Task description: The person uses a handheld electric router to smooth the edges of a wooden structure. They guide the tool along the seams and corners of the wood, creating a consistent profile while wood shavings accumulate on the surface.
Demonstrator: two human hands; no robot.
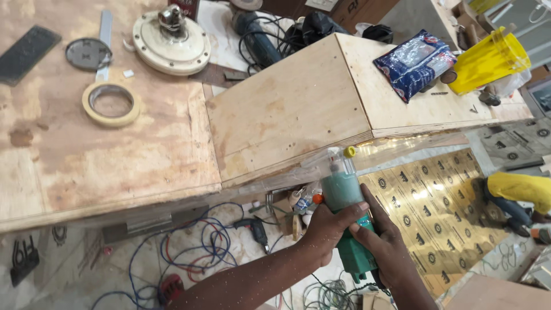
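Both my hands grip a green hand-held trimmer router [344,198] with a clear base and a yellow knob. My left hand [330,224] wraps its body from the left, and my right hand [381,244] holds it from the right and lower down. The tool's top presses against the lower edge of a plywood box panel [287,109], where a clear strip runs along the edge. Sawdust speckles my forearms.
On the plywood worktop [86,155] lie a roll of masking tape [111,103], a round cream metal part [171,41], a dark disc [87,53] and a power tool [258,37]. A blue packet [413,60] and a yellow container [488,60] rest on the box. Cables and a drill [255,229] lie below; a person in yellow [519,192] crouches on patterned sheets.
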